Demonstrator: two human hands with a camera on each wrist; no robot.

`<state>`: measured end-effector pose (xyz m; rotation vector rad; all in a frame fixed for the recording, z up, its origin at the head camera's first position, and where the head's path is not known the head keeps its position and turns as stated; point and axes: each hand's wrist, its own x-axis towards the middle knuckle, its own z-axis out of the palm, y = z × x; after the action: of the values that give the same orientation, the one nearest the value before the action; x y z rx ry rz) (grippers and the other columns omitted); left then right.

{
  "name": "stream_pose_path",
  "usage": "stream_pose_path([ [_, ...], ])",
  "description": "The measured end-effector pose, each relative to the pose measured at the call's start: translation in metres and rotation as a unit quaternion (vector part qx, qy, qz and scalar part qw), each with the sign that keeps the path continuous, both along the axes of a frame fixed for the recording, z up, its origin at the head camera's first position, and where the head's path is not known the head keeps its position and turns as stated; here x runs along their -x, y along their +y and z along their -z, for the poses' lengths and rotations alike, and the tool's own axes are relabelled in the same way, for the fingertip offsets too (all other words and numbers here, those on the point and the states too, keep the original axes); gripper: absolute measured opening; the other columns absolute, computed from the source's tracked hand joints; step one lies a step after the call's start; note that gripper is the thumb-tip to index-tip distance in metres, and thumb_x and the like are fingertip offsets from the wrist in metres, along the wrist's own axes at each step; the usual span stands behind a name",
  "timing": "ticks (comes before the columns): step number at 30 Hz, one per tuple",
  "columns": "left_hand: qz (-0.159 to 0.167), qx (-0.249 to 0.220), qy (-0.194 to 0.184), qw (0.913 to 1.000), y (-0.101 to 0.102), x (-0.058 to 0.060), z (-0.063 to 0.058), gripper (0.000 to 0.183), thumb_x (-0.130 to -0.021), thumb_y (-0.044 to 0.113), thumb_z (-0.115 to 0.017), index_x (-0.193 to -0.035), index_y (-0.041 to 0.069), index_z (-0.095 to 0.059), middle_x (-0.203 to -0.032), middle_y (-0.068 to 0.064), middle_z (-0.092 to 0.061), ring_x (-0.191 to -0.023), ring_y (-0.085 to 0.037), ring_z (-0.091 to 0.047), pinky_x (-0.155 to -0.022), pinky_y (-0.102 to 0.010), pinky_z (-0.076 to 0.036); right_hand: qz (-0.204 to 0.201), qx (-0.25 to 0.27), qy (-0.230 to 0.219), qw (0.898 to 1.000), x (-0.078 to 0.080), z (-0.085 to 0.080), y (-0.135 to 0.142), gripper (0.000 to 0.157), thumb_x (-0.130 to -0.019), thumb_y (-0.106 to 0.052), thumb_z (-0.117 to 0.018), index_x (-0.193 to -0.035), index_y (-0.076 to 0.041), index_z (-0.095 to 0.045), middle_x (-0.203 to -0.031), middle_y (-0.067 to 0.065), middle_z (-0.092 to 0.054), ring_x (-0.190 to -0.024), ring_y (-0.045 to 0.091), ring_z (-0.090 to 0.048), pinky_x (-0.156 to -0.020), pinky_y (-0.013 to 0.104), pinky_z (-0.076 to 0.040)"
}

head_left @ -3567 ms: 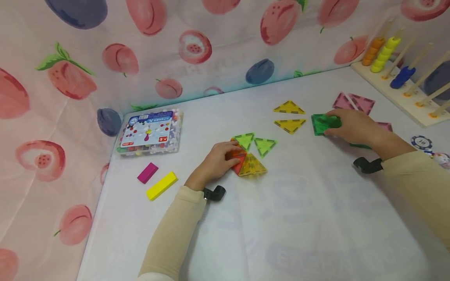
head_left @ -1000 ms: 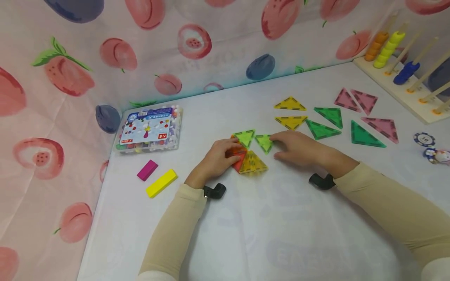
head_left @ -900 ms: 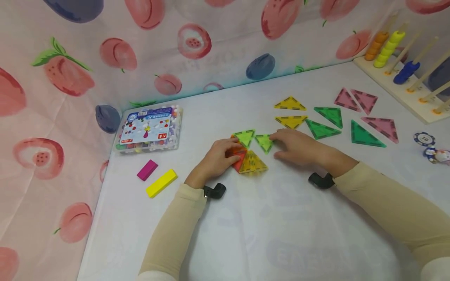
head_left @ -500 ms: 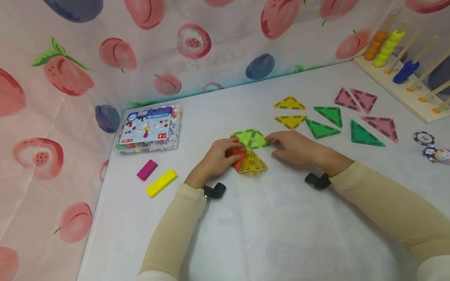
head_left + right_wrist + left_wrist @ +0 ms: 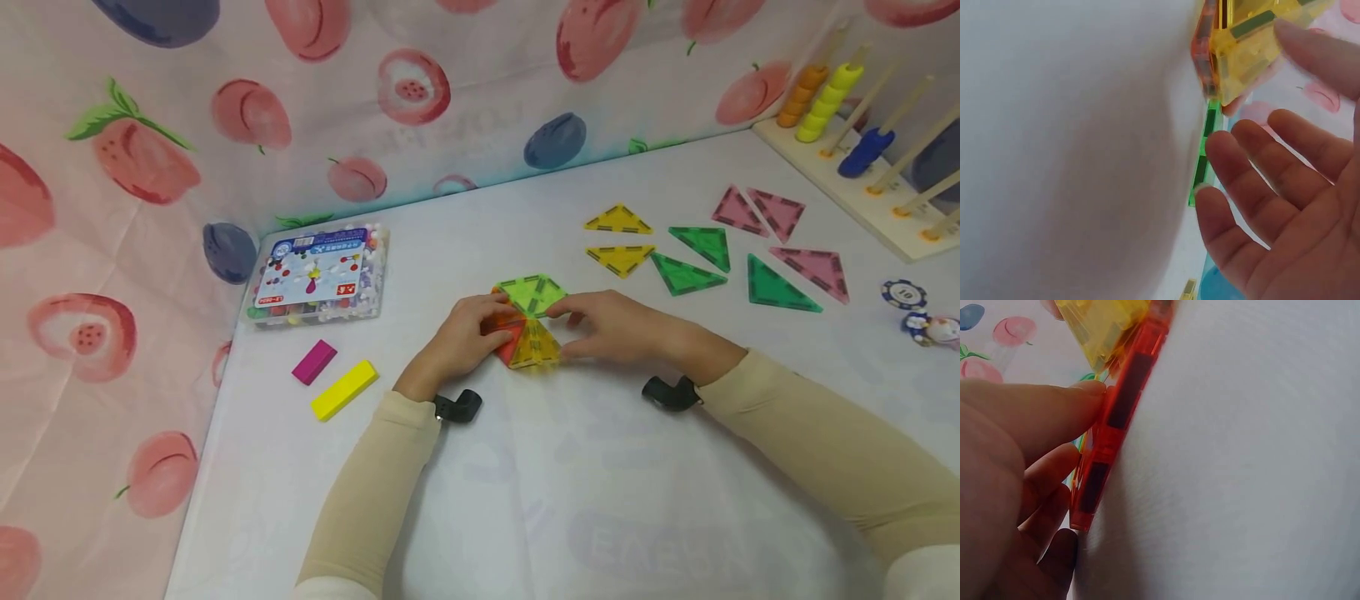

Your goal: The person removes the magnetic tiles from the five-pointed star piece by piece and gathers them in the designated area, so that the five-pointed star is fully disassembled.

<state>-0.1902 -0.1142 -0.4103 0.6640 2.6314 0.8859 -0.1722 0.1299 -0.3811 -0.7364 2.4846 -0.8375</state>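
Note:
In the head view, my left hand [image 5: 463, 340] holds the red and orange magnetic tiles [image 5: 510, 340] at the left of a small cluster. Its thumb lies on the red tile [image 5: 1124, 400] in the left wrist view, with the fingers curled along the far side. Raised yellow triangular tiles [image 5: 537, 345] lean together at the front of the cluster. Two light green triangular tiles [image 5: 534, 292] lie flat behind them, side by side. My right hand [image 5: 626, 329] spans the cluster's right side. Its index fingertip is at the green tiles, its thumb at the yellow ones; other fingers are loosely bent.
Loose yellow tiles [image 5: 619, 260], green tiles [image 5: 690, 275] and pink tiles [image 5: 813, 271] lie at the back right, near a bead abacus [image 5: 832, 146]. A poker chip [image 5: 903, 293] and a figurine [image 5: 941, 329] sit right. At left are a plastic box [image 5: 318, 275] and two blocks [image 5: 345, 390].
My right hand came from the dark green tiles and pushed the second light green triangle left against the first. It then moved slightly left, thumb now at the yellow tiles. My left hand stayed.

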Motion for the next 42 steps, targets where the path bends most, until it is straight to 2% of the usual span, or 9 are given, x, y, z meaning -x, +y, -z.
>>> stream_pose_path([
  [4,0.003,-0.005,-0.002,1.0000,0.000,0.000,0.001,0.034,-0.086,0.030,-0.060,-0.119,0.021,-0.058,-0.137,0.006,-0.036,-0.127,-0.017,-0.025,-0.103,-0.034,-0.020,0.002,0.002,-0.020,1.000,-0.005,0.002,-0.002,0.068,-0.071,-0.045,-0.072,-0.128,-0.017,-0.047,-0.121,-0.006,-0.051,-0.103,0.013,-0.048,-0.085,0.033,-0.042],
  [11,0.003,-0.003,0.006,1.0000,0.000,0.001,0.002,0.034,-0.086,0.029,-0.060,-0.118,0.021,-0.058,-0.136,0.006,-0.037,-0.127,-0.016,-0.026,-0.103,-0.034,-0.021,-0.010,-0.009,0.022,1.000,-0.008,0.004,-0.009,0.069,-0.073,-0.040,-0.072,-0.129,-0.010,-0.045,-0.123,-0.001,-0.050,-0.100,0.014,-0.047,-0.086,0.034,-0.041],
  [16,0.007,0.024,0.024,0.9994,-0.001,-0.004,-0.001,0.036,-0.085,0.031,-0.061,-0.119,0.019,-0.058,-0.135,0.003,-0.041,-0.124,-0.020,-0.031,-0.101,-0.033,-0.024,-0.002,-0.019,0.026,0.999,-0.008,0.005,-0.007,0.065,-0.076,-0.035,-0.070,-0.130,-0.009,-0.043,-0.124,0.001,-0.049,-0.101,0.016,-0.047,-0.086,0.035,-0.041],
  [19,0.002,0.048,0.034,0.9983,-0.003,-0.012,-0.006,0.038,-0.084,0.030,-0.063,-0.119,0.015,-0.058,-0.129,0.000,-0.047,-0.117,-0.020,-0.037,-0.098,-0.032,-0.029,0.020,-0.028,0.027,0.999,-0.007,0.005,0.000,0.061,-0.078,-0.032,-0.068,-0.129,-0.010,-0.044,-0.122,0.001,-0.050,-0.101,0.017,-0.047,-0.086,0.036,-0.041],
  [27,-0.033,0.120,0.040,0.9915,-0.004,-0.039,-0.024,0.039,-0.082,0.033,-0.065,-0.116,0.015,-0.060,-0.107,0.002,-0.058,-0.094,-0.016,-0.045,-0.084,-0.031,-0.040,0.136,-0.020,0.002,0.991,0.002,0.003,0.017,0.043,-0.084,-0.023,-0.062,-0.124,-0.013,-0.049,-0.115,0.000,-0.055,-0.093,0.018,-0.053,-0.081,0.036,-0.045],
  [31,-0.036,0.090,0.054,0.9938,-0.004,-0.031,-0.023,0.040,-0.082,0.032,-0.065,-0.117,0.013,-0.059,-0.114,0.000,-0.055,-0.105,-0.018,-0.044,-0.091,-0.033,-0.037,0.147,0.044,-0.055,0.987,0.004,0.003,0.019,0.038,-0.089,-0.028,-0.056,-0.122,-0.011,-0.049,-0.114,0.003,-0.055,-0.089,0.018,-0.058,-0.078,0.035,-0.047],
  [35,-0.018,0.058,0.056,0.9966,-0.001,-0.019,-0.015,0.045,-0.081,0.032,-0.066,-0.121,0.013,-0.056,-0.127,-0.001,-0.047,-0.119,-0.019,-0.036,-0.099,-0.032,-0.029,0.143,0.100,-0.136,0.975,0.005,0.005,0.014,0.046,-0.087,-0.040,-0.054,-0.122,-0.010,-0.049,-0.111,0.006,-0.055,-0.081,0.019,-0.060,-0.068,0.031,-0.051],
  [38,0.004,0.060,0.047,0.9971,0.002,-0.013,-0.010,0.049,-0.080,0.035,-0.066,-0.123,0.014,-0.054,-0.133,-0.001,-0.042,-0.123,-0.020,-0.032,-0.101,-0.031,-0.026,0.138,0.108,-0.172,0.969,0.008,0.007,0.009,0.052,-0.084,-0.045,-0.057,-0.122,-0.010,-0.048,-0.112,0.006,-0.054,-0.082,0.022,-0.059,-0.066,0.030,-0.051],
  [42,0.011,0.064,0.039,0.9971,0.005,-0.009,-0.008,0.051,-0.079,0.037,-0.066,-0.124,0.015,-0.054,-0.135,0.000,-0.040,-0.124,-0.020,-0.030,-0.102,-0.032,-0.024,0.142,0.101,-0.174,0.969,0.013,0.007,0.009,0.056,-0.081,-0.047,-0.061,-0.123,-0.013,-0.049,-0.114,0.003,-0.054,-0.089,0.021,-0.057,-0.072,0.031,-0.050],
])
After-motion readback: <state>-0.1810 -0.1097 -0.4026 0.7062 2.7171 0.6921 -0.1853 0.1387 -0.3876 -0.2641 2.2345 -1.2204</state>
